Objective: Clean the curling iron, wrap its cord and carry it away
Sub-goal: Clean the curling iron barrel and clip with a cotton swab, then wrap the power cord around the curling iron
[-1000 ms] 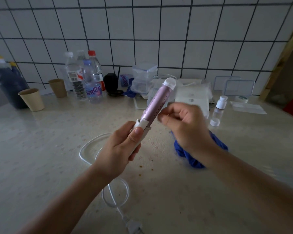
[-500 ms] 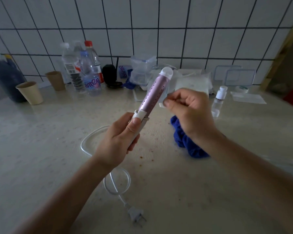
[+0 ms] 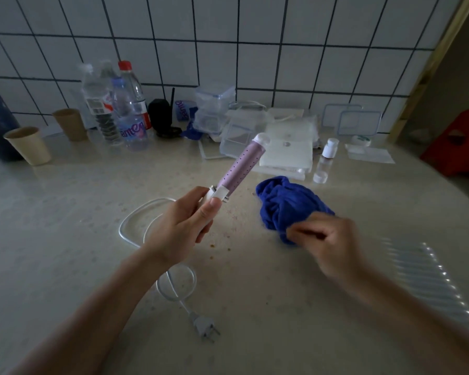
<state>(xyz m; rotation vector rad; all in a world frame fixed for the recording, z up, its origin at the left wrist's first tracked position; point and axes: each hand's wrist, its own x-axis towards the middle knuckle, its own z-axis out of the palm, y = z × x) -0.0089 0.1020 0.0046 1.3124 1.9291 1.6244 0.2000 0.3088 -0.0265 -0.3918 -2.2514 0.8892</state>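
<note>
Hands work apart: the left hand (image 3: 184,228) wraps the white handle of the curling iron (image 3: 241,169), its pink barrel tilted toward one o'clock above the counter (image 3: 65,239). Its cord (image 3: 136,220) loops loose at six o'clock. The right hand (image 3: 328,239), blurred, pinches the blue cloth (image 3: 284,204) at four o'clock.

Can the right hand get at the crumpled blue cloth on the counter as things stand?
Probably yes: the right hand is already at the near edge of the crumpled blue cloth, holding nothing that shows, with nothing between them. The left hand holds the pink curling iron clear.
</note>
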